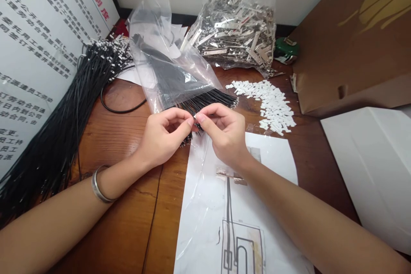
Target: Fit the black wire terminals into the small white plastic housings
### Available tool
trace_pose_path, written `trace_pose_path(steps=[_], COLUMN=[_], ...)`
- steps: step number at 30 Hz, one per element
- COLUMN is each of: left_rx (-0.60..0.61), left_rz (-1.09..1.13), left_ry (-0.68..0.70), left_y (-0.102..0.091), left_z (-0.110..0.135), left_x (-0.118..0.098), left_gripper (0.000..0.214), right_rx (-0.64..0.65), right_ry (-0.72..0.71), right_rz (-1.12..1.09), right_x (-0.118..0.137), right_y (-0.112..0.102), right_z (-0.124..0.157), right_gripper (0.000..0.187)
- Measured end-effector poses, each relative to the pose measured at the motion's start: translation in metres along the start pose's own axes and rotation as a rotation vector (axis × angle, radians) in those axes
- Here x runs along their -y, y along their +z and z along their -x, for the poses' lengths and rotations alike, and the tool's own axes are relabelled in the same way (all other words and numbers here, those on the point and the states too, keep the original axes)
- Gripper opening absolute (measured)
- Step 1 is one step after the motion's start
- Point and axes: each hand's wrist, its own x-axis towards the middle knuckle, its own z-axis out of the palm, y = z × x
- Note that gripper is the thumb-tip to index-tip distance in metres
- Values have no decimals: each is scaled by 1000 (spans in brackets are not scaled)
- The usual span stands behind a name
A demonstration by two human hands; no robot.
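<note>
My left hand point(168, 130) and my right hand point(226, 132) meet fingertip to fingertip above the near end of a bagged bundle of black wires point(212, 99). Thumb and forefinger of the left are pinched, apparently on the end of one thin black wire, mostly hidden by the fingers. A tiny white plastic connector housing point(195, 116) shows at the pinched fingertips of the right. Its join with the wire is too small to make out. More white connector housings point(276, 105) lie in a loose pile to the right of my hands.
A clear bag point(180, 77) covers part of the wires. Behind stands a bag of metal strips point(237, 30). Black wires with white ends point(64, 107) are heaped at left. A printed drawing point(205, 205) lies in front, a cardboard box point(349, 43) and white box point(369, 167) at right.
</note>
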Motion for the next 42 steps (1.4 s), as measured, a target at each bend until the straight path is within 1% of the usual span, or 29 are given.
trace_pose_path(steps=[5, 9, 17, 23, 27, 31, 34, 37, 42], left_rx=[-32, -21, -12, 22, 3, -18, -42, -36, -27], left_rz=[-19, -59, -205, -371, -560, -745, -789, -811, -842], left_ry=[12, 21, 105, 225, 317, 405, 464, 520, 523], left_y=[0, 0, -1, -4, -5, -6, -7, -8, -8], left_z=[1, 2, 1, 1, 2, 2, 2, 2, 2], left_x=[-1, -2, 0, 4, 5, 9, 13, 14, 13], left_gripper=[11, 12, 14, 17, 19, 20, 18, 19, 21], right_rx=[4, -11, -24, -48, -75, -91, -94, -81, -65], right_ry=[16, 16, 28, 18, 3, -2, -6, -4, 3], right_rz=[-24, -32, -14, 28, 67, 67, 57, 53, 49], right_x=[0, 1, 3, 4, 3, 2, 2, 2, 4], right_y=[1, 2, 2, 3, 3, 3, 3, 3, 3], right_z=[1, 1, -1, -1, 0, 0, 0, 0, 0], right_gripper=[14, 14, 17, 16, 17, 13, 12, 13, 14])
